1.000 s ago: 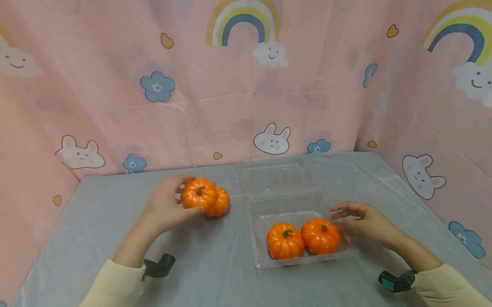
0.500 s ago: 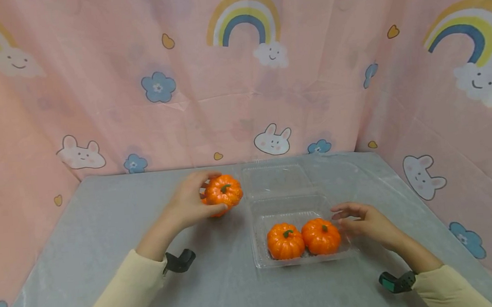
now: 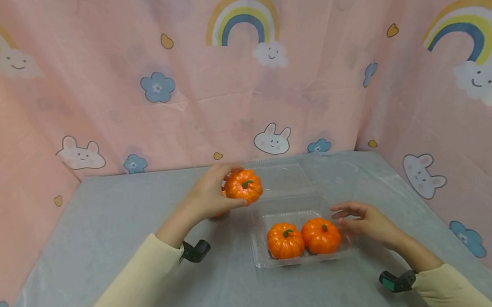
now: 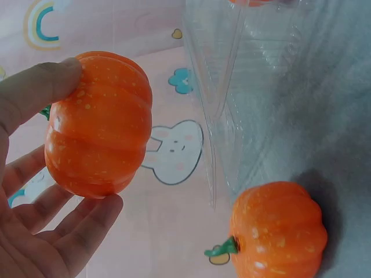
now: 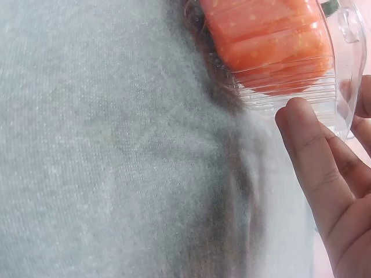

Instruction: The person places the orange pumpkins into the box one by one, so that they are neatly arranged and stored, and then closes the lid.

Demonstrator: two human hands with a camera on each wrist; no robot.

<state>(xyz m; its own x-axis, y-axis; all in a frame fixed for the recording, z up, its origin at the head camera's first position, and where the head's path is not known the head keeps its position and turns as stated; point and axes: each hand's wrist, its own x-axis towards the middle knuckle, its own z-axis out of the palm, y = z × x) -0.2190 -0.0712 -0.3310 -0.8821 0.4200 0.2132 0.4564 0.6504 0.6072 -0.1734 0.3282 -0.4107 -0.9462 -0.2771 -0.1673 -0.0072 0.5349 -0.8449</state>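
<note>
My left hand (image 3: pixel 210 193) grips a small orange pumpkin (image 3: pixel 243 186) between thumb and fingers, raised above the table. In the left wrist view this pumpkin (image 4: pixel 98 124) hangs apart from a second loose pumpkin (image 4: pixel 278 231) on the cloth, which my hand mostly hides in the head view. A clear plastic clamshell box (image 3: pixel 261 263) lies opened. Side by side in its near half sit a left pumpkin (image 3: pixel 285 240) and a right pumpkin (image 3: pixel 321 236). At the box's right side is my right hand (image 3: pixel 368 221), fingers relaxed, fingertips at the clear wall (image 5: pixel 290 95).
The box's clear lid (image 3: pixel 276 179) lies folded back toward the rear of the table. Grey cloth (image 3: pixel 223 292) covers the tabletop. A pink patterned curtain (image 3: pixel 207 113) borders the table at the back and both sides.
My left hand has carried its pumpkin to the right and slightly up, from over the loose pumpkin toward the box lid. The right hand and the boxed pumpkins have stayed put.
</note>
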